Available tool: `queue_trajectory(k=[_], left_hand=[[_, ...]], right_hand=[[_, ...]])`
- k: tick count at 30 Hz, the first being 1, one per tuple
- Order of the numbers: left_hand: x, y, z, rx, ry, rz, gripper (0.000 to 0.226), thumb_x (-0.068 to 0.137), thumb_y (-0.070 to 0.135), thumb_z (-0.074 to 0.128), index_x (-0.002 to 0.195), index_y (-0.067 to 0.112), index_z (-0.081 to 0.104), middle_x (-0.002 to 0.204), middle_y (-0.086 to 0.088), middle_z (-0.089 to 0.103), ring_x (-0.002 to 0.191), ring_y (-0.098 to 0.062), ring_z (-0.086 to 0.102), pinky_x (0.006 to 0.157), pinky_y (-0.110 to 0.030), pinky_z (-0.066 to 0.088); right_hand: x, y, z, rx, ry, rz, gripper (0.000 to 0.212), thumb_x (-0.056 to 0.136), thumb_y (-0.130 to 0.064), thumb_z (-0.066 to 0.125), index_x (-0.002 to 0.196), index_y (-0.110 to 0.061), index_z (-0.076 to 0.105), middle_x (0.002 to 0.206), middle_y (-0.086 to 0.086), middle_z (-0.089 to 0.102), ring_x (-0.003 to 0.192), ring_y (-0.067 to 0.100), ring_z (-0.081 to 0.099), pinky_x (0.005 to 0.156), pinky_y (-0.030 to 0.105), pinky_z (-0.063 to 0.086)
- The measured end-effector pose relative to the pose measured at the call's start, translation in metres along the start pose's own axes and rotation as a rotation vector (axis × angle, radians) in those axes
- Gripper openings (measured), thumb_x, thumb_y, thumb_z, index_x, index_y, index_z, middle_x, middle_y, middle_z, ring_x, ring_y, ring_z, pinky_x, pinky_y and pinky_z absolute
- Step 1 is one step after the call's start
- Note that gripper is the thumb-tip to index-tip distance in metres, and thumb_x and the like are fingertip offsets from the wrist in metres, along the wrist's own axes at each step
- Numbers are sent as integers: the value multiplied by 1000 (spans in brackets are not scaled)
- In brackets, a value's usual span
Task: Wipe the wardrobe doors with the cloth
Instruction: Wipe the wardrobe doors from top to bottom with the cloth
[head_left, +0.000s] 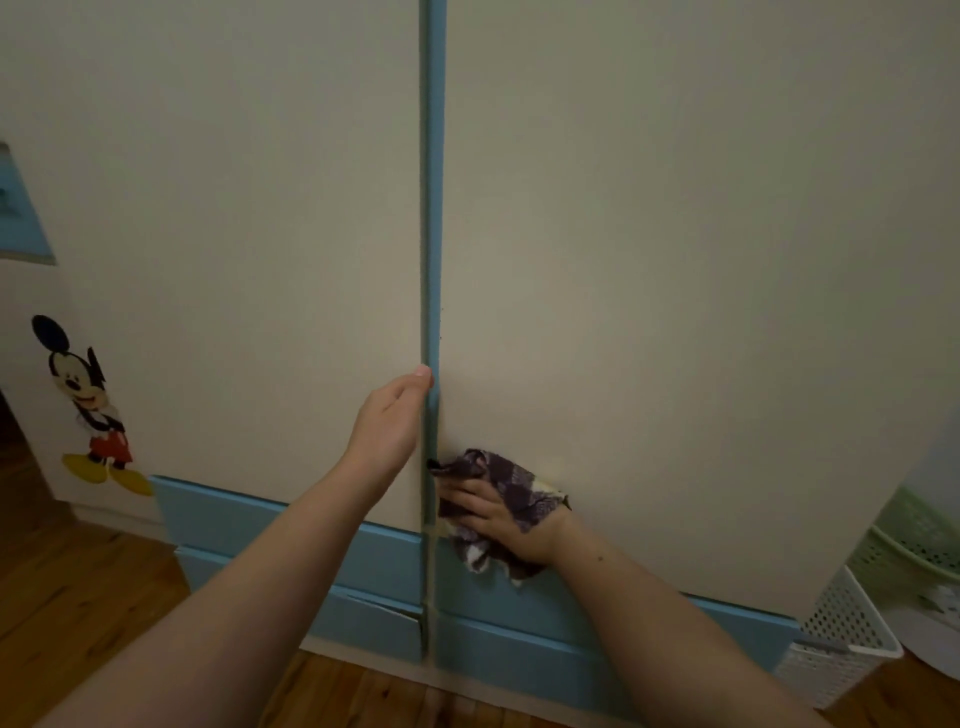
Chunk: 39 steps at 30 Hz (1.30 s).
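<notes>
Two tall cream wardrobe doors fill the view, the left door (234, 234) and the right door (675, 260), split by a blue vertical strip (434, 182). My left hand (389, 421) grips the inner edge of the left door at the strip, thumb on the front. My right hand (498, 519) presses a dark purple and white patterned cloth (511, 486) flat against the bottom left corner of the right door, just above the blue base.
Blue drawer fronts (291, 525) run along the wardrobe's bottom. A cartoon mouse sticker (88, 405) is on the wall at the left. White and green perforated baskets (852, 639) stand at the right. Wooden floor (78, 597) lies below.
</notes>
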<state>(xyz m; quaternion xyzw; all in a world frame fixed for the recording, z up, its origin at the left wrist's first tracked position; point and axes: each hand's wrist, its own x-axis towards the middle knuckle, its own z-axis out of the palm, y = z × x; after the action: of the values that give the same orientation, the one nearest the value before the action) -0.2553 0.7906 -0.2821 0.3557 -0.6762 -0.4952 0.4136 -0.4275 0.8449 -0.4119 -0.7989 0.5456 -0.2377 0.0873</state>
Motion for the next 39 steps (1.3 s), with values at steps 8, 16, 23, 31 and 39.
queue_trajectory(k=[8,16,23,31,39], left_hand=[[5,9,12,-75,172,146,30,99,26,36,113,13,59,113,-4,61,108,-18,56,90,-25,41],[13,43,23,10,264,355,45,98,26,38,140,10,35,143,-5,40,132,-14,36,102,-19,25],[20,51,42,262,299,384,55,93,26,49,142,7,32,142,-12,36,131,-24,35,106,-28,25],[23,51,53,280,358,360,60,91,25,54,142,4,32,138,-16,35,130,-29,33,108,-33,26],[26,49,61,240,388,346,60,89,29,54,140,2,35,135,-21,36,127,-35,35,109,-37,27]], right_hand=[[77,-21,-79,-637,241,-381,32,90,-15,43,106,4,65,125,22,54,124,30,33,117,27,1],[81,-68,-194,-861,761,-423,43,97,-29,39,111,1,67,123,30,56,122,36,38,116,38,-3],[9,-53,-246,-1030,1005,-80,52,78,-29,57,128,-15,56,139,19,45,133,30,28,112,46,-10],[-110,10,-202,-1095,1185,343,50,92,-45,37,138,-24,36,149,15,25,145,19,4,111,55,3],[-77,5,-149,-1200,968,287,87,69,-41,48,148,-38,10,158,0,-11,145,21,-5,109,57,-3]])
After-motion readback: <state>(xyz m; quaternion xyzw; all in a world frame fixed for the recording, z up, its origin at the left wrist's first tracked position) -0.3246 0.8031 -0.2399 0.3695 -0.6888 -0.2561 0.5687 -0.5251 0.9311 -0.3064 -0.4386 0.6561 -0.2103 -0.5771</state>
